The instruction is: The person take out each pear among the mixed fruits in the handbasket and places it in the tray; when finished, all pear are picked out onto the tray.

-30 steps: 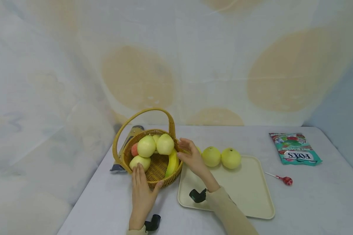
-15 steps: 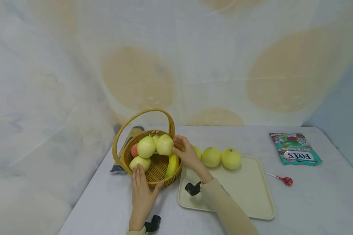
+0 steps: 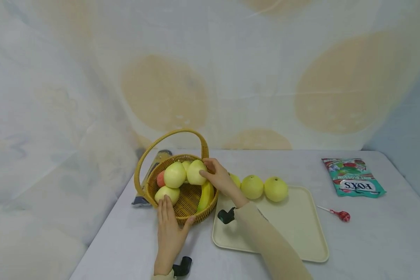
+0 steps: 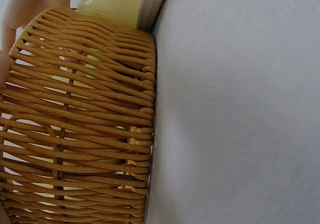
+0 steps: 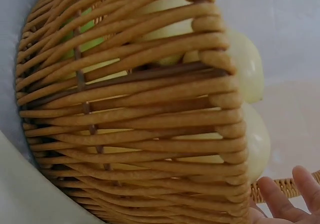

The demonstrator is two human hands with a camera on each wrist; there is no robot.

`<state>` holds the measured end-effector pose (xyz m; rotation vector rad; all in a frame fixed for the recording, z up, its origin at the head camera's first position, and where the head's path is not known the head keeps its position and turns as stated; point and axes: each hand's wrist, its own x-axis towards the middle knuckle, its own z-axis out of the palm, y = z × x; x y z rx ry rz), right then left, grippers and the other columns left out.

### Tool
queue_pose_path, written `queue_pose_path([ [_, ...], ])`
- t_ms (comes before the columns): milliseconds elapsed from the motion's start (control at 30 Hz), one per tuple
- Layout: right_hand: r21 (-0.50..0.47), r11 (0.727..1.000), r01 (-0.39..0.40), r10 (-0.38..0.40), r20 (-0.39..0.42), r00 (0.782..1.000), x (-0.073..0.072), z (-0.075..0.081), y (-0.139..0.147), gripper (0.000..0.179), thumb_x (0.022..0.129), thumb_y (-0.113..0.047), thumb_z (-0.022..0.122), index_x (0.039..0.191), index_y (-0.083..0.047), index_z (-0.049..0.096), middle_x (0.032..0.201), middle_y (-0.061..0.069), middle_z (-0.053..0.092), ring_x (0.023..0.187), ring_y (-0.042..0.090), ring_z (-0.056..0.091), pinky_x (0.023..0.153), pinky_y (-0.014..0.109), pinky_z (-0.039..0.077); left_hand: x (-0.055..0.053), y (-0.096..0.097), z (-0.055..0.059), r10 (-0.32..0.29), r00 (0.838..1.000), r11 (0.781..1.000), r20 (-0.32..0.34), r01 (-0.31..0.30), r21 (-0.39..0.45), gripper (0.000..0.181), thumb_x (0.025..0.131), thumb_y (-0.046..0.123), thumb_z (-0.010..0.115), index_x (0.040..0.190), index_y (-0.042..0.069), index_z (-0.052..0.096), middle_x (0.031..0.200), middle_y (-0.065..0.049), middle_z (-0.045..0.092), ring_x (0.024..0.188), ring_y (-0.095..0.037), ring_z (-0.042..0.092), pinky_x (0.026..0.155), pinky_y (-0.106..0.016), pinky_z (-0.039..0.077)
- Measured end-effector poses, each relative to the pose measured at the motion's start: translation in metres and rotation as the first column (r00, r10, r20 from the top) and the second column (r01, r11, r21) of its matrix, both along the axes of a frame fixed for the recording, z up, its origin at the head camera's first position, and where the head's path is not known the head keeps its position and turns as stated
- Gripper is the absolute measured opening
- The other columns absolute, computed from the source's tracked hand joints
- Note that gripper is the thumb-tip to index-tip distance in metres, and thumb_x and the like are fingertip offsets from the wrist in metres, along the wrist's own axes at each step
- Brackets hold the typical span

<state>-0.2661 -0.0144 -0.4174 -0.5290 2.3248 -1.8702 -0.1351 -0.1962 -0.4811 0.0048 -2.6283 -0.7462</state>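
Note:
A wicker basket (image 3: 150,186) with a hoop handle holds several pale green fruits, a reddish one (image 3: 160,178) and a banana (image 3: 205,194). My left hand (image 3: 170,219) rests flat against the basket's near rim, its fingers straight and its thumb along the weave. My right hand (image 3: 215,175) reaches over the right rim, its thumb and fingers touching the right side of the top pale green fruit (image 3: 195,172). In the right wrist view the basket wall (image 5: 135,114) fills the frame, the fruit (image 5: 257,144) bulges above the rim, and my fingertips (image 5: 282,199) are stretched out beside it.
A cream tray (image 3: 297,233) lies right of the basket with two yellow fruits (image 3: 252,186) (image 3: 275,188) at its far edge and a third half hidden behind my right hand. A candy bag (image 3: 353,182) and a lollipop (image 3: 341,215) lie far right. A dark packet (image 3: 140,200) sits behind the basket.
My right hand has moved left from beside the basket's rim, over it, onto the top pale green fruit. The left hand and the basket have stayed put.

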Motion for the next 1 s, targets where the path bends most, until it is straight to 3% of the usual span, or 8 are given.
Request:
queue_pose_path([
  [300,0.066,0.998,0.006,-0.006,0.001,1.000,-0.011,0.000,-0.012,0.060,0.097,-0.032,0.058,0.149,-0.011,0.034,0.151,0.012,0.042,0.141,0.029,0.039,0.113,0.046,0.036,0.000,0.000,0.001,0.005,1.000,1.000,0.006,-0.005,0.002,0.107,0.084,0.048,0.070,0.154,-0.004,0.009,0.157,-0.030,0.018,0.147,-0.044,0.011,0.114,-0.061,0.023],
  [633,0.047,0.999,0.027,-0.026,-0.013,1.000,-0.017,-0.005,-0.023,0.063,0.095,-0.026,0.063,0.149,-0.012,0.034,0.151,0.013,0.042,0.140,0.029,0.041,0.112,0.046,0.038,-0.001,-0.001,0.001,0.001,1.000,1.000,-0.011,-0.001,-0.001,0.106,0.083,0.047,0.071,0.153,-0.005,0.009,0.157,-0.030,0.019,0.147,-0.044,0.012,0.114,-0.060,0.023],
  [1000,0.173,0.984,0.034,-0.028,-0.040,0.999,-0.022,-0.012,-0.035,0.071,0.088,-0.024,0.071,0.149,-0.011,0.036,0.150,0.013,0.043,0.134,0.031,0.045,0.107,0.047,0.042,0.000,0.000,0.000,0.002,1.000,1.000,0.005,-0.003,0.013,0.107,0.083,0.047,0.071,0.154,-0.004,0.008,0.157,-0.029,0.019,0.148,-0.043,0.010,0.113,-0.061,0.022],
])
